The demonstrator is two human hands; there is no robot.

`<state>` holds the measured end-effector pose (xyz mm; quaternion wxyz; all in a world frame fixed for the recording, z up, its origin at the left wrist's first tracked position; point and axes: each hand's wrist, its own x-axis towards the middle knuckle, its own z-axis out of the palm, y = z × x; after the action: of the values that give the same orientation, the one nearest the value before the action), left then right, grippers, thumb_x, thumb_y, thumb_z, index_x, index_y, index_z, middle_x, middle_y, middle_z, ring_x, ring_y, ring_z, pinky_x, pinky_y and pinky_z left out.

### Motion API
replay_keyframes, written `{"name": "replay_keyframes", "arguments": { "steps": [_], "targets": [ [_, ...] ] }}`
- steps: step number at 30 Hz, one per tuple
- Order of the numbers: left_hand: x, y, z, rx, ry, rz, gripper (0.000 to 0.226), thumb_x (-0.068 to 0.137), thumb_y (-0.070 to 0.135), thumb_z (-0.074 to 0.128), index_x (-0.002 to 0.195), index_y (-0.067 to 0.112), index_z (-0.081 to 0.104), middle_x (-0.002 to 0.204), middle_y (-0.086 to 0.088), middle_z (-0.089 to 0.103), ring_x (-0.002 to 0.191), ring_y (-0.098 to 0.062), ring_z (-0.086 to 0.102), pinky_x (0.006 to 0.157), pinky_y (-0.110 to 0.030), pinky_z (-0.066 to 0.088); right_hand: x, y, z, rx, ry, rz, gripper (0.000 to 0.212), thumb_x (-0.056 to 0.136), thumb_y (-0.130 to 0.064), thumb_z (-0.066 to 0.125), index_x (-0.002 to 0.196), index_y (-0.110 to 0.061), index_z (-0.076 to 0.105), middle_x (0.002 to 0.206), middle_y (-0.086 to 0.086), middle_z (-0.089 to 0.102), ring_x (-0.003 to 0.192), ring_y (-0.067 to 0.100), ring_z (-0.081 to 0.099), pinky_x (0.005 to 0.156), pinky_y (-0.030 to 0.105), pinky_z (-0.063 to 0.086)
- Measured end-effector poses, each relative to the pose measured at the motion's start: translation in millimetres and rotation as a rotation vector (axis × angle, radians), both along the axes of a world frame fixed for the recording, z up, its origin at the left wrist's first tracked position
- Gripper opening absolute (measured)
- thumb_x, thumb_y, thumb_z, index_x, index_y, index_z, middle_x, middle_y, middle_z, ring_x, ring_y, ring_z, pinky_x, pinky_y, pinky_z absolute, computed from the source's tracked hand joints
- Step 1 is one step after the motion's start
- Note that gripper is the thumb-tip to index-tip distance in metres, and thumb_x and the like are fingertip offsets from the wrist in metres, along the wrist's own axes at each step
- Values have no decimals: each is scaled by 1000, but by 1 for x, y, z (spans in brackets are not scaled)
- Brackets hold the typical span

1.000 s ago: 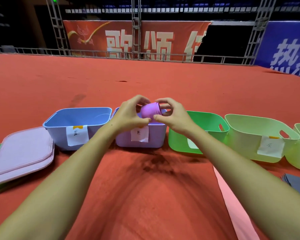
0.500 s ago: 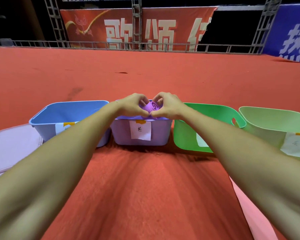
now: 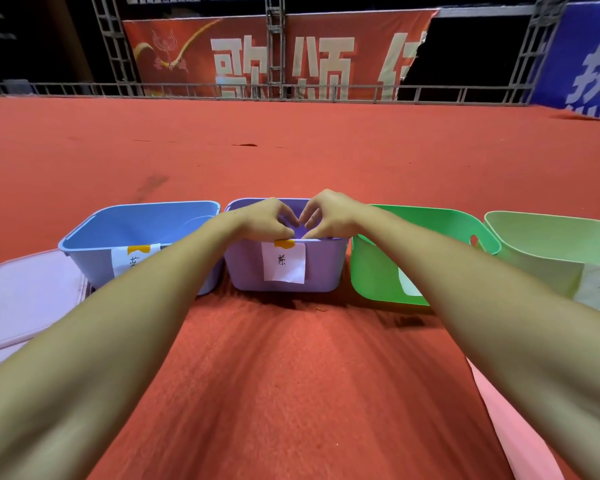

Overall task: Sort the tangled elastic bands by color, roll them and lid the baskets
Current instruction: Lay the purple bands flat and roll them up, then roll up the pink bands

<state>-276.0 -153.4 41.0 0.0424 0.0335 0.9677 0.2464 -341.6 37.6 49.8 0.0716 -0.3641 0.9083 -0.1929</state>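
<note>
Under both forearms lies a red carpet (image 3: 291,375), matt cloth with a short, fuzzy nap that shows brushed streaks. The purple basket (image 3: 321,266) below the left hand (image 3: 264,220) and right hand (image 3: 329,214) looks like smooth moulded plastic with a soft sheen; its white label (image 3: 284,263) is matt paper under a strip of orange tape (image 3: 284,243). Left of the left hand, the blue basket (image 3: 94,251) has the same smooth plastic look. Right of the right hand, the green basket (image 3: 373,275) is glossier, and the pale green basket (image 3: 534,251) beyond it slightly translucent. Far left, the pink lid (image 3: 25,299) appears dull and smooth. Behind, the truss (image 3: 111,46) looks like metal, the banner (image 3: 326,53) like cloth.
</note>
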Motion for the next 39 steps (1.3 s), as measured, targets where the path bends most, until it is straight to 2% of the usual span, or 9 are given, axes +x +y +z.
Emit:
{"name": "replay_keyframes", "arguments": {
  "steps": [3,5,12,16,19,25,30,35,39],
  "targets": [
    [4,1,1,67,7,-21,30,96,9,64,124,14,74,97,-11,81,80,-14,71,87,-35,58,11,8,1,-52,8,-21,28,88,-24,84,114,-17,78,99,1,78,88,13,70,69,23,50],
    [6,4,1,24,-14,-54,25,100,9,60,119,12,77,103,-15,80,83,-14,69,92,-38,58,20,11,2,-64,28,-34,19,90,-21,80,108,-17,81,90,0,77,87,14,70,67,23,50],
    [11,15,-5,-8,-48,-6,26,107,19,55,114,13,79,115,-13,78,91,-18,70,103,-44,57,52,29,5,-156,111,-83,20,92,-15,66,108,-16,78,95,0,77,91,19,70,79,29,52],
    [25,34,9,25,110,49,22,95,24,57,95,20,79,93,-11,78,77,-28,77,80,-52,66,70,54,11,-234,161,-97,21,92,-18,64,109,-20,77,103,1,77,100,23,72,87,38,58],
    [48,58,29,-26,207,48,28,87,34,51,98,33,77,89,2,77,68,-25,77,63,-45,67,89,81,18,-290,161,-109,19,92,-22,64,106,-23,76,103,-2,77,99,21,72,88,41,60],
    [101,107,57,-95,348,-62,18,91,39,58,99,38,74,93,17,75,84,-14,67,84,-44,59,132,148,25,-364,205,-166,15,93,-22,71,105,-18,78,102,0,79,97,13,72,91,36,57],
    [149,151,47,-42,384,-108,25,91,47,58,108,38,74,102,22,78,97,-1,71,88,-42,60,176,208,16,-422,189,-231,12,93,-27,73,103,-23,78,97,-4,79,92,9,73,85,34,59],
    [186,199,15,64,391,-200,29,90,49,59,111,37,75,101,21,77,96,5,71,89,-40,61,218,262,-9,-455,153,-242,12,94,-21,74,106,-19,78,97,-12,77,89,-7,70,78,11,50],
    [205,234,-16,134,356,-245,31,88,54,57,110,39,73,100,21,78,97,3,72,87,-41,61,241,294,-35,-483,91,-256,14,95,-22,75,109,-19,77,102,-10,78,95,2,73,88,23,57]
  ]
}}
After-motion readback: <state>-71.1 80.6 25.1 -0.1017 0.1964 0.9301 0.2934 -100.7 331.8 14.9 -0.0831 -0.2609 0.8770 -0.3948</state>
